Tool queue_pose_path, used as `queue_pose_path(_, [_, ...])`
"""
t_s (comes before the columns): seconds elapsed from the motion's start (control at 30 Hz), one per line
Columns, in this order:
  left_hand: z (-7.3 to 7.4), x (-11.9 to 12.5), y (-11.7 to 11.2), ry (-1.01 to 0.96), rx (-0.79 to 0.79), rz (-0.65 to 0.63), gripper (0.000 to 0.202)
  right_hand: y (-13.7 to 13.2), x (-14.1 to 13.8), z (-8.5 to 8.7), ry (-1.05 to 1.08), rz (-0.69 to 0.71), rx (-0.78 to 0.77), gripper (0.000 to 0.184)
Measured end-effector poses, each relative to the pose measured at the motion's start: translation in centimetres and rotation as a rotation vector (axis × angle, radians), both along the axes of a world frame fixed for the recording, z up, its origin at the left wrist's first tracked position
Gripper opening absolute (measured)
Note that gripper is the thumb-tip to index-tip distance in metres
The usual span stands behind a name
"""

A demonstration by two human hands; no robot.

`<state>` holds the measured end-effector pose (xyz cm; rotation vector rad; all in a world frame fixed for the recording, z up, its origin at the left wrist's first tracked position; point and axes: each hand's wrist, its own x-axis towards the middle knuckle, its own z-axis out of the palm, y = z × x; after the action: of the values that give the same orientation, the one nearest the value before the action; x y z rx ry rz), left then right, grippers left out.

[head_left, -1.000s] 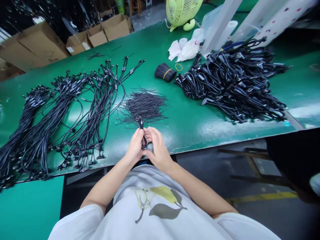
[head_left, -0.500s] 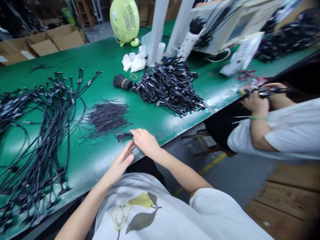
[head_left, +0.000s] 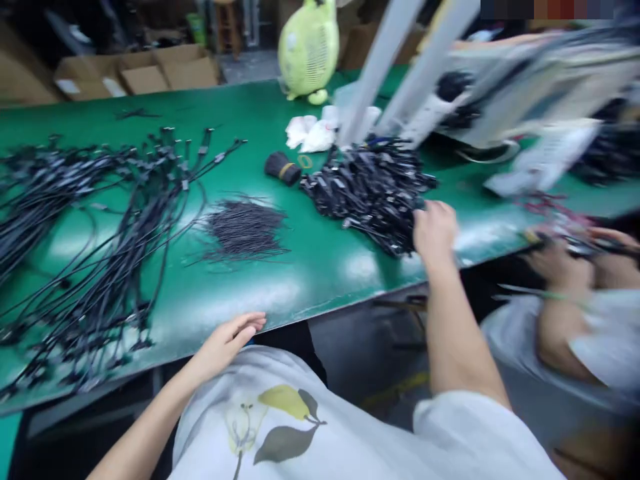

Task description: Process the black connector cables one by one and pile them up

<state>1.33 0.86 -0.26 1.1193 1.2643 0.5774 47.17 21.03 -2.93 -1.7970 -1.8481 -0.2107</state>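
My right hand (head_left: 436, 230) reaches to the right side of a heap of tied black cables (head_left: 370, 183). Its fingers are curled around a dark cable bundle at the heap's edge; blur hides the exact grip. Near the table's front edge, my left hand (head_left: 234, 337) holds nothing, its fingers stretched out and the thumb a little apart. Ahead of it lies a loose pile of thin black ties (head_left: 246, 229). A bundle of similar dark ties (head_left: 282, 167), bound with a yellow band, sits beside the cable heap.
Long loose black cables (head_left: 135, 247) spread over the left of the green table (head_left: 310, 287). A green fan (head_left: 309, 50) and white posts (head_left: 383, 70) stand at the back. At the right, a co-worker's hands (head_left: 565, 267) handle something blurred. Cardboard boxes (head_left: 145, 72) sit behind the table.
My right hand has moved right, from beside my left hand to the cable heap, taking a short black cable bundle away from the front. My left hand has dropped back slightly toward the table edge.
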Motion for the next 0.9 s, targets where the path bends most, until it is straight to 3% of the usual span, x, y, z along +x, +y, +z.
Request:
queue_pose_path(0.1, [1.5, -3.2, -0.3, 0.094, 0.134, 0.106, 0.031, -2.2, -3.1, -0.1, 0.178, 0.037, 0.231, 0.043])
queue_pose_path(0.2, [3.4, -8.9, 0.3, 0.365, 0.382, 0.261, 0.029, -3.6, -8.0, 0.6, 0.269, 0.254, 0.190, 0.035])
queue_pose_path(0.3, [5.0, -16.3, 1.2, 0.881, 0.585, 0.420, 0.033, -4.5, -14.0, 1.8, 0.313, 0.486, -0.016, 0.038])
queue_pose_path(0.37, [5.5, -21.1, 1.6, 1.194, 0.579, 0.527, 0.037, -4.5, -17.7, 2.4, 0.327, 0.624, -0.129, 0.040])
queue_pose_path(0.47, [5.4, -25.9, 1.6, 1.391, 0.377, 0.470, 0.034, -3.7, -22.5, 2.5, 0.326, 0.777, -0.188, 0.031])
queue_pose_path(0.53, [5.4, -27.3, 1.2, 1.354, 0.341, 0.423, 0.030, -3.1, -25.6, 2.4, 0.294, 0.878, -0.208, 0.024])
queue_pose_path(0.7, [6.3, -28.9, 0.6, 1.427, 0.594, 0.472, 0.035, -2.6, -36.1, 3.2, 0.104, 1.147, -0.329, 0.026])
queue_pose_path(0.83, [5.9, -30.5, 0.8, 1.458, 0.470, 0.390, 0.034, -2.4, -47.0, 3.2, -0.053, 1.232, -0.378, 0.031])
queue_pose_path(0.9, [5.3, -30.3, 0.3, 1.398, 0.464, 0.418, 0.033, -2.2, -51.9, 2.8, -0.128, 1.261, -0.333, 0.036])
